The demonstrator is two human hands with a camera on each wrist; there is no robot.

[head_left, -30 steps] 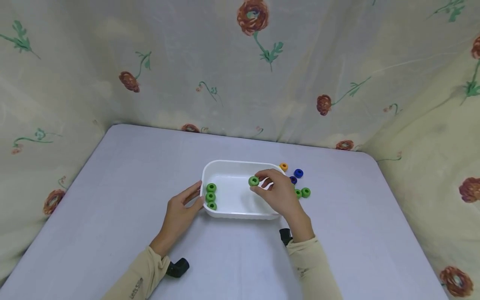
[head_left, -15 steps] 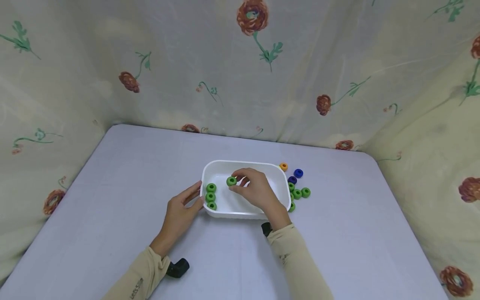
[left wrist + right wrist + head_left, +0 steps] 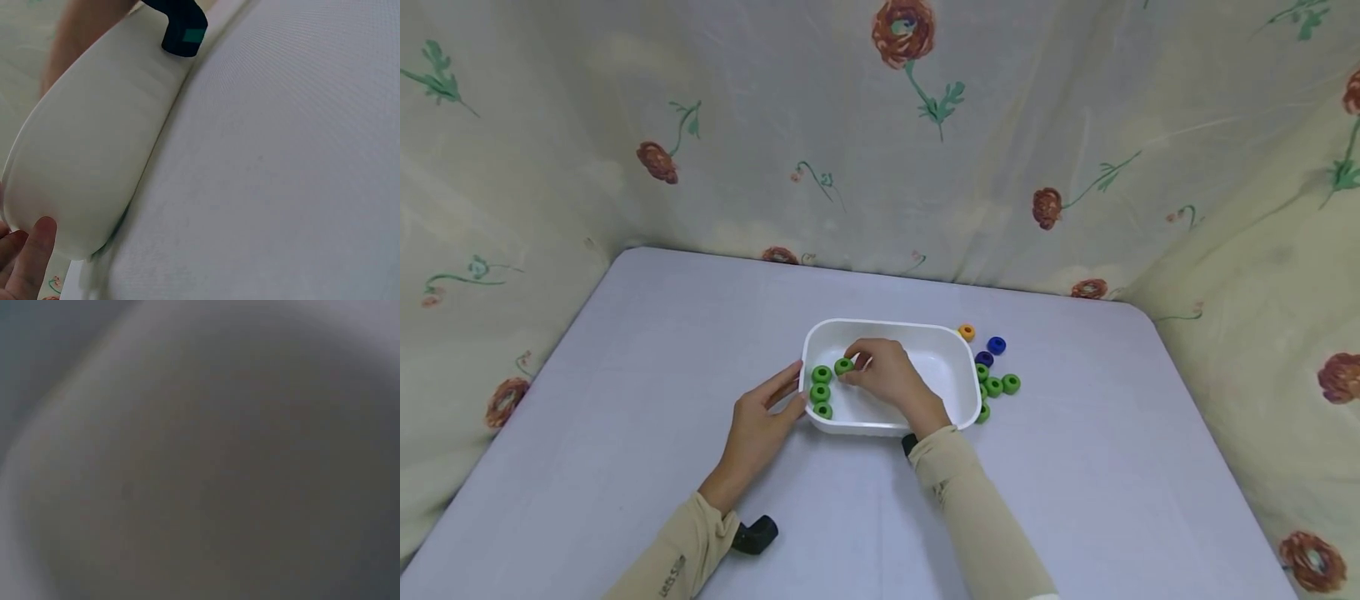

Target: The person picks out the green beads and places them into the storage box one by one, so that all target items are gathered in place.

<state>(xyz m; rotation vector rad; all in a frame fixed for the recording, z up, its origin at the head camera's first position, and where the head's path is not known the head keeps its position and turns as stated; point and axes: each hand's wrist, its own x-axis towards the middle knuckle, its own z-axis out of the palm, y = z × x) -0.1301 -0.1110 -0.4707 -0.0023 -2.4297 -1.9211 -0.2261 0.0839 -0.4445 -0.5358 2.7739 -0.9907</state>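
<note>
A white rectangular tray (image 3: 951, 379) stands on the table, with a row of three green beads (image 3: 821, 392) along its left end. My right hand (image 3: 886, 371) reaches inside and pinches another green bead (image 3: 843, 366) between thumb and fingertips, just right of the row's far bead. On the outside of the tray's left wall rest the extended fingers and thumb of my left hand (image 3: 763, 425). In the left wrist view, a straight finger (image 3: 36, 256) lies against the white wall (image 3: 94, 150). The right wrist view is only a blur.
Right of the tray lie several green beads (image 3: 994, 387), a bright blue bead (image 3: 996, 345), a dark blue one (image 3: 984, 359) and an orange one (image 3: 967, 332). A flowered curtain (image 3: 850, 108) hangs behind the pale table (image 3: 715, 317).
My right hand has carried the pinched green bead leftward across the tray, close to the row. Loose green beads behind the hand have come into view. My left hand stays put.
</note>
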